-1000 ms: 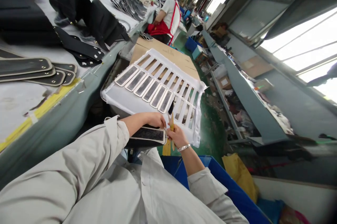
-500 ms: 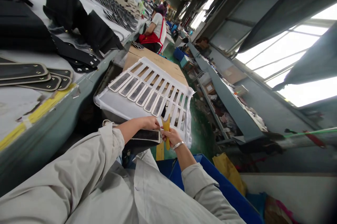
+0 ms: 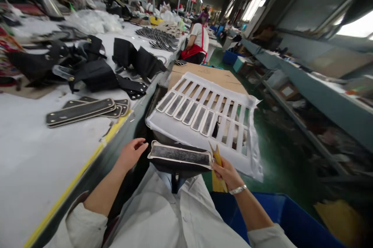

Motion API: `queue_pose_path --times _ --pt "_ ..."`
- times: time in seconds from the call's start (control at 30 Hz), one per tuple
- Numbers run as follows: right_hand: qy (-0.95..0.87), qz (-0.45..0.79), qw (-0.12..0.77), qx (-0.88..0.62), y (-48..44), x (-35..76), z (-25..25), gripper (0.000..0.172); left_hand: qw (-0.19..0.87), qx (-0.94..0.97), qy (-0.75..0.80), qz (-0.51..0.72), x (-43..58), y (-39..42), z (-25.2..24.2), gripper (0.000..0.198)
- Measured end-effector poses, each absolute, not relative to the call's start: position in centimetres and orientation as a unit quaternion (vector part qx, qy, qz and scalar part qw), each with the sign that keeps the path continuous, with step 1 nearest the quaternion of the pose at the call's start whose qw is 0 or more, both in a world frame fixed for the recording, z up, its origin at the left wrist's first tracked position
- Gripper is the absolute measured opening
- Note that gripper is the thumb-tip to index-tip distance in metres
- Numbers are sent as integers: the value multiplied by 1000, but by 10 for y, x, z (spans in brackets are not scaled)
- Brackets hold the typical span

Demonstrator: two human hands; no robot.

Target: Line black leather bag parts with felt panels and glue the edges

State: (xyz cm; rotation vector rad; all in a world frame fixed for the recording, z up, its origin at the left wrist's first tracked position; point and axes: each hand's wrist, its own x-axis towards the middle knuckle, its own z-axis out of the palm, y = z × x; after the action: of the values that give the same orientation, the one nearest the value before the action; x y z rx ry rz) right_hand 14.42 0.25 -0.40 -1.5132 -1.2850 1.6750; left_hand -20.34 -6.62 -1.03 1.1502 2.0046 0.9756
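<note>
In front of my body is a black piece with a long, pale-edged rectangular face (image 3: 180,154); its underside is dark and partly hidden. My right hand (image 3: 229,172) is closed round a yellow tool with a forked tip (image 3: 217,155), its fingers at the right end of the black piece. My left hand (image 3: 132,155) is off the left end, fingers bent loosely and apart, with nothing in it. Beyond lies a white slotted sheet (image 3: 224,145), with several dark, pale-rimmed strips (image 3: 183,109) in a row on it.
A cardboard box (image 3: 204,70) supports the sheet's far side. On the left table (image 3: 72,155) lie stacked dark straps (image 3: 81,111) and black pieces (image 3: 96,75). A blue bin (image 3: 262,209) stands at my right. A person in a red apron (image 3: 199,42) sits further off.
My left hand has come away from the black piece's right end and moved left past its other end. My right hand keeps the yellow tool. The view has turned left.
</note>
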Motion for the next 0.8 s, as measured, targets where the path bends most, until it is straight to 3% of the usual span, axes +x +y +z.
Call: queue_pose_path --times 0.07,0.13,0.3,0.4,0.63,0.8 --pt "-477 622 275 -557 3 144 -3 50 403 378 739 385 -200 -72 -14 51" --pt "-471 628 284 -551 2 145 -4 52 425 372 735 375 -193 -72 -14 50" --pt "-465 647 293 -528 1 150 -11 51 309 491 776 248 -187 -65 -5 39" --pt "-455 653 305 -523 3 153 -17 53 306 511 774 215 -190 -58 -1 39" --pt "-447 699 306 -467 3 167 -19 55 474 397 715 326 -191 -41 -5 49" --pt "-538 618 344 -459 19 195 -14 62 568 286 605 479 -185 -50 -31 49"
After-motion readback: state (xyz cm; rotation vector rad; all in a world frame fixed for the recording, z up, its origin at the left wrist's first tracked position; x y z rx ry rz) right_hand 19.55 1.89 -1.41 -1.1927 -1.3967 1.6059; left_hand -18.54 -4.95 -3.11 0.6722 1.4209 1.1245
